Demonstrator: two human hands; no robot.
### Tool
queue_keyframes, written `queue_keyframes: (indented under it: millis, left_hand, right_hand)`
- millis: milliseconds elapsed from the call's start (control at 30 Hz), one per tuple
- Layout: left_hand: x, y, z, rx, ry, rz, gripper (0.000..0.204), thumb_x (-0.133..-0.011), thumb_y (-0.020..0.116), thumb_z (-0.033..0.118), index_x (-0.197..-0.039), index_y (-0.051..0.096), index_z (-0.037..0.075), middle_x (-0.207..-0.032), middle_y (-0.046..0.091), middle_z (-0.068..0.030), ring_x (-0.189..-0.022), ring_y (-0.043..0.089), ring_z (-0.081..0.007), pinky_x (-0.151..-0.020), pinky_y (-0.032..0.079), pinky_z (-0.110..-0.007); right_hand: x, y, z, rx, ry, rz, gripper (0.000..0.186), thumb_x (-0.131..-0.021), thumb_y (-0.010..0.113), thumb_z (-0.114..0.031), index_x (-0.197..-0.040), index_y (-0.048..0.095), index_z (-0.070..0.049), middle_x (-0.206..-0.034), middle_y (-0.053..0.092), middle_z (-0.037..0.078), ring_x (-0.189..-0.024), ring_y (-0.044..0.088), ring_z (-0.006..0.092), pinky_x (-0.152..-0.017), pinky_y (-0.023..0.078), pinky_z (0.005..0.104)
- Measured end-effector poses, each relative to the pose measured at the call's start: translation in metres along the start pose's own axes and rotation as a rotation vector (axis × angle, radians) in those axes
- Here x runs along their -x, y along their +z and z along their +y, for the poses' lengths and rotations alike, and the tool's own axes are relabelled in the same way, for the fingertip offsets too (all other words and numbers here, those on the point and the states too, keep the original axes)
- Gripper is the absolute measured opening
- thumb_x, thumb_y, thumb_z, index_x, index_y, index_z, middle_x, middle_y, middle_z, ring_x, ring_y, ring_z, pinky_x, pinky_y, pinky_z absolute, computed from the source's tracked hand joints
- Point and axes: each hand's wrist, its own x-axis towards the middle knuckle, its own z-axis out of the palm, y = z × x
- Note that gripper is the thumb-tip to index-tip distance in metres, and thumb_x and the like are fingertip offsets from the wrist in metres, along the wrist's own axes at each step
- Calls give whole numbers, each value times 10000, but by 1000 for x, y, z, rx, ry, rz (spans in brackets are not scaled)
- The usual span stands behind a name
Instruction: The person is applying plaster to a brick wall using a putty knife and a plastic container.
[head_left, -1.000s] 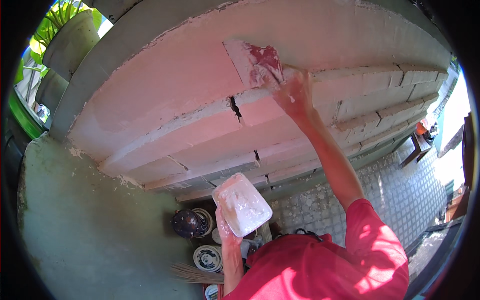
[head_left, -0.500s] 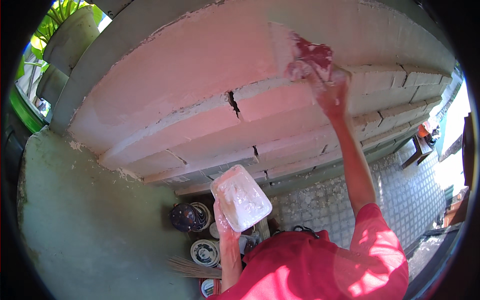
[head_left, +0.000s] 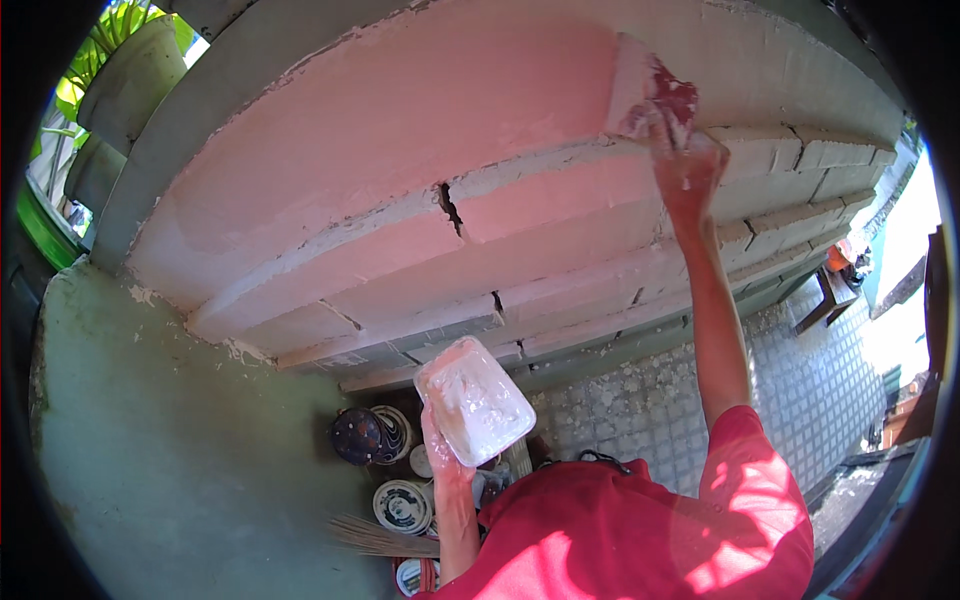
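My right hand (head_left: pixel 692 178), arm stretched out, grips a red putty knife (head_left: pixel 672 105) smeared with white paste. Its wide pale blade lies against the upper band of the wall (head_left: pixel 440 120), which has a thin pinkish-white coat to the left of the blade. Low in front of my body, my left hand (head_left: pixel 443 448) supports a shallow white plastic tray (head_left: pixel 490 405) from its left side and underneath. White paste with a pinkish tint coats the inside of the tray. Most of the left fingers are hidden behind it.
Ledges with dark cracks (head_left: pixel 450 208) run below the coated band. Paint buckets (head_left: pixel 403 507) and a bundle of thin sticks (head_left: pixel 375 537) stand at lower left beside a greenish wall (head_left: pixel 180 430). Patterned floor tiles (head_left: pixel 640 390) and a small bench (head_left: pixel 828 300) lie right. Potted plants (head_left: pixel 130 80) sit upper left.
My right hand has moved the putty knife to the right along the upper wall. My left hand keeps the tray in nearly the same place, while the whole view has shifted slightly.
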Motion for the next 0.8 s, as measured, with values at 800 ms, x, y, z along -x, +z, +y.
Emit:
queue_keyframes:
  millis: [800]
  left_hand:
    - [10, 1, 4, 67, 24, -33, 479, -956, 404, 377, -1340, 413, 91, -1288, 517, -92, -1165, 526, -257, -986, 445, -414]
  right_hand:
    - [-48, -34, 20, 90, 123, 54, 332, -808, 682, -304, -696, 663, 8, -566, 598, 145, -534, 570, 250, -559, 431, 419]
